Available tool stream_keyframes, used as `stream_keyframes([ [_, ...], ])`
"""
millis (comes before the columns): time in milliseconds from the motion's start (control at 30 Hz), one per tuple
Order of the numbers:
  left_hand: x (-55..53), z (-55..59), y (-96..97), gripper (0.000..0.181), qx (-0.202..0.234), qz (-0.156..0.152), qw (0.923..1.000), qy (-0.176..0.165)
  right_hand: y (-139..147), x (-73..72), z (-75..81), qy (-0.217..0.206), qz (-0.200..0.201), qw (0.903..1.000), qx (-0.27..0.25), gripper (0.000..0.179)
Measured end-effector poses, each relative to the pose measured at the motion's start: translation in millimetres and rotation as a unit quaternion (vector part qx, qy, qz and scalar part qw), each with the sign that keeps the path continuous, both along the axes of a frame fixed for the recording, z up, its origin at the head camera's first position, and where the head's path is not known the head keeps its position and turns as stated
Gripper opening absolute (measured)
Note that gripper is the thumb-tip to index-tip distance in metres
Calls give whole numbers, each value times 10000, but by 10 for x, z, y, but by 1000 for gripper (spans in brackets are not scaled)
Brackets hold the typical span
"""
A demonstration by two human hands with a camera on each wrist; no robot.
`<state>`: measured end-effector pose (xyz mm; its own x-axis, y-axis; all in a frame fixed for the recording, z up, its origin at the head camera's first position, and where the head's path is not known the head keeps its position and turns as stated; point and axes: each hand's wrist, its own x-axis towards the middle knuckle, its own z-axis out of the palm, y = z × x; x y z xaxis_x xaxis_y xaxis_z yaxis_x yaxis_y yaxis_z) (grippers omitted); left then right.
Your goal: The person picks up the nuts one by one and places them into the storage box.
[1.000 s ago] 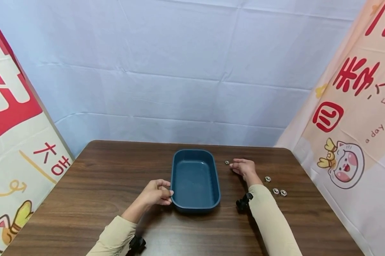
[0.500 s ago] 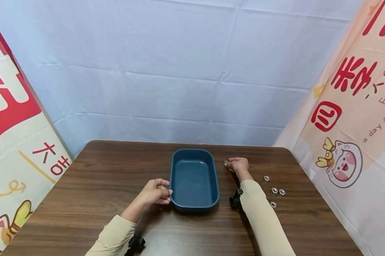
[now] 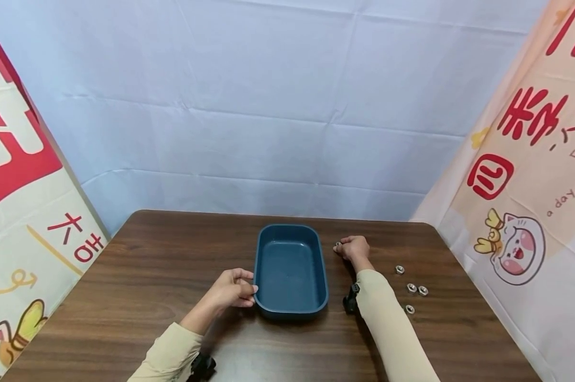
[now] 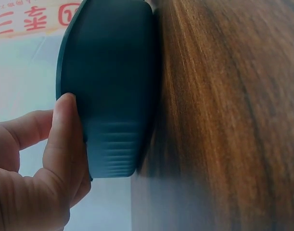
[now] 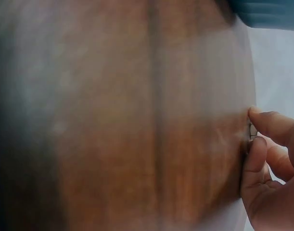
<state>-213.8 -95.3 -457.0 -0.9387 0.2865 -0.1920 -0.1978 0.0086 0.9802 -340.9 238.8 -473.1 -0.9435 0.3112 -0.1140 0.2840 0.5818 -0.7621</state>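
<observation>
A dark blue rectangular plastic bin (image 3: 291, 307) stands on the table, its inside bare. My left hand (image 3: 232, 288) pinches the bin's left rim near the front corner, thumb (image 4: 65, 108) at the rim and fingers along the outer wall. Beyond the bin's right side, my right hand (image 3: 355, 248) pinches a small metal hex nut (image 5: 253, 130) between thumb and index finger, close to the tabletop. Only a sliver of that nut shows. To the right of the right forearm lie more hex nuts, one (image 3: 399, 269) farther back and one (image 3: 409, 309) beside the sleeve.
Two nuts lie side by side, the left one (image 3: 412, 288) close to the right one (image 3: 423, 291). The wooden table (image 3: 163, 254) ends at a pale cloth backdrop (image 3: 258, 132). Printed cloths hang on both sides.
My right hand has moved slightly left to the small nut and taken it between thumb and finger. A nut once hidden by the right sleeve now shows. The left hand stays on the rim.
</observation>
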Motion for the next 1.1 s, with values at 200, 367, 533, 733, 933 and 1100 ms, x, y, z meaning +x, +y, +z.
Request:
stream_keyframes([
  [200,8,23,8,43,10,-30,10000,-22,28,25,-2,112,230,9989,391,26],
  [367,21,46,4,42,28,3,10000,1,54,45,4,289,539,9971,456,20],
  [533,18,38,1,43,81,-6,10000,13,69,71,22,315,882,9952,-273,14],
  [733,23,20,-8,44,160,-8,9999,27,151,128,31,255,1562,9770,-1430,25],
  [933,35,10,-14,45,245,-8,9997,15,338,152,-24,204,2532,9141,-3160,34],
  [1100,29,0,-14,45,272,7,9996,17,462,174,-47,34,2873,8761,-3872,31],
])
